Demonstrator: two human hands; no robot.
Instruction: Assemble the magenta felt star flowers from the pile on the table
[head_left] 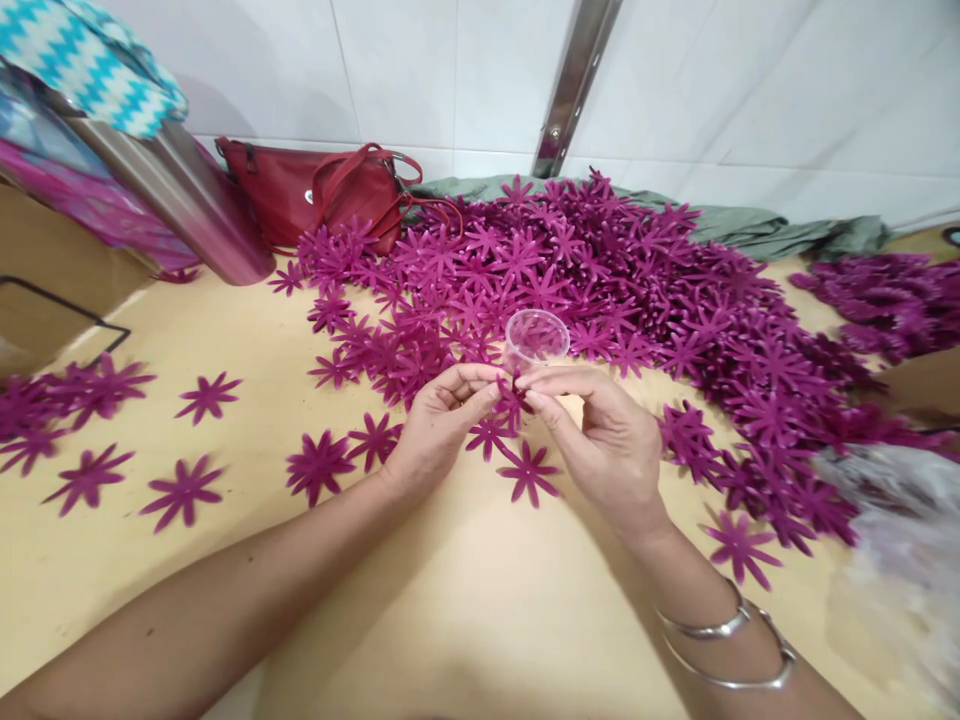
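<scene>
Between my fingertips, just in front of a clear plastic cup (538, 337), is a small purple flower-shaped piece (512, 402). My left hand (448, 415) pinches it from one side with thumb and index finger. From the other side my right hand (600, 430) grips it the same way, and the fingers partly cover it. Two loose purple flower pieces lie on the table below, one of them (529, 474) fully in sight. More flower pieces (321, 466) rest by my left wrist. What is inside the cup is hard to make out.
A large heap of purple flower pieces (600, 260) spreads behind the cup and to the right. At the back left stand a red bag (277, 190) and a metallic tumbler (187, 200). A clear plastic bag (900, 540) lies at the right, a cardboard box (52, 260) at the left.
</scene>
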